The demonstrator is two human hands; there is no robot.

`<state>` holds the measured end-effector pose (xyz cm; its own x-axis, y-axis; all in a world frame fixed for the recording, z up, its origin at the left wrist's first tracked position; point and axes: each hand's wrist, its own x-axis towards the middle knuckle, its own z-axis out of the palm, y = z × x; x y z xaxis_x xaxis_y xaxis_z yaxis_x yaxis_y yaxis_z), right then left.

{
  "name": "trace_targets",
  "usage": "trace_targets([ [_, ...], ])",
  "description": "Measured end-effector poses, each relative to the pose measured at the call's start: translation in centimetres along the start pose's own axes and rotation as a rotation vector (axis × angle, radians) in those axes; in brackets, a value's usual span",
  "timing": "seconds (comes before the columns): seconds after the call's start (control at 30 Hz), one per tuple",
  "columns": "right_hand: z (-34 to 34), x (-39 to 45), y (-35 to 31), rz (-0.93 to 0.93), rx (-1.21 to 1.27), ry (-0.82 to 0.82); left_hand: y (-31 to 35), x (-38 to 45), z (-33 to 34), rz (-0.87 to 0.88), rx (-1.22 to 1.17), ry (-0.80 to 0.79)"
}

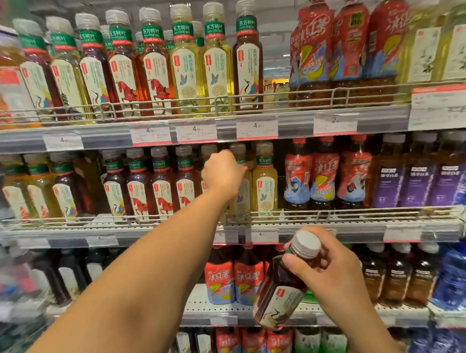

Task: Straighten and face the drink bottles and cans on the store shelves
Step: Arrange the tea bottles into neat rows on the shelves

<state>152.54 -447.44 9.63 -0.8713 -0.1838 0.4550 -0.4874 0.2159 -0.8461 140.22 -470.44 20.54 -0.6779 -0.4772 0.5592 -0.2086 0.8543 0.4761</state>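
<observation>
A: Nearest thing?
B: Left forearm, bare, runs from the bottom-left corner up to the middle shelf. Just past it, lower right, the right hand (pixel 330 272) grips a dark tea bottle (pixel 282 289) by its neck, fingers curled under the grey cap (pixel 306 244). Bottle is tilted, cap up-right, base down-left, held in the air in front of the lower shelf, touching nothing on it.
A: Behind that bottle?
B: Red-label tea bottles (pixel 233 280) on the lower shelf, partly covered by the held bottle. Dark bottles and blue ones to the right, blurred. More red and green labels at the bottom edge.
A: Left hand?
B: Left hand (pixel 222 174) is up at the middle shelf, fingers curled round the neck of a pale yellow tea bottle (pixel 242 194) in the front row. Hand and wrist hide most of that bottle's label and part of the bottle left of it.
A: Neighbours?
B: Another yellow bottle (pixel 265 180) just beside on the right, upright. Dark horse-label bottles (pixel 163 184) to the left. Red-label bottles (pixel 324 171) further right, then purple-label ones (pixel 418 178). Wire front rail (pixel 336 214) runs along the shelf edge in front of the bases.
A: Farthest?
B: Top shelf: green-collar tea bottles (pixel 153 61) in a row, labels facing forward; one dark bottle (pixel 248 56) stands at the right end, an open space beside it. Tall red-cap bottles (pixel 350 43) right of that space. Price tags (pixel 195 131) on the shelf strip. Left and right edges are blurred.
</observation>
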Motion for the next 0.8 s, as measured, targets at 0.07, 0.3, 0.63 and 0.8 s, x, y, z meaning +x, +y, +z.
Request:
trace_targets([
  [0.07, 0.1, -0.4, 0.0, -0.001, 0.013, -0.003, -0.1, 0.1, 0.1, 0.010, 0.014, -0.034],
  [0.3, 1.4, -0.8, 0.0, -0.002, 0.003, 0.018, -4.3, -1.4, -1.6, 0.123, -0.195, 0.009],
  [0.63, 10.4, 1.2, -2.9, -0.035, 0.010, 0.069, -27.1, 1.5, -10.6, 0.000, -0.113, 0.355],
  [0.8, 17.6, 2.8, -5.9, -0.121, -0.004, 0.031, -35.6, 5.7, -14.0, -0.147, -0.010, 0.352],
])
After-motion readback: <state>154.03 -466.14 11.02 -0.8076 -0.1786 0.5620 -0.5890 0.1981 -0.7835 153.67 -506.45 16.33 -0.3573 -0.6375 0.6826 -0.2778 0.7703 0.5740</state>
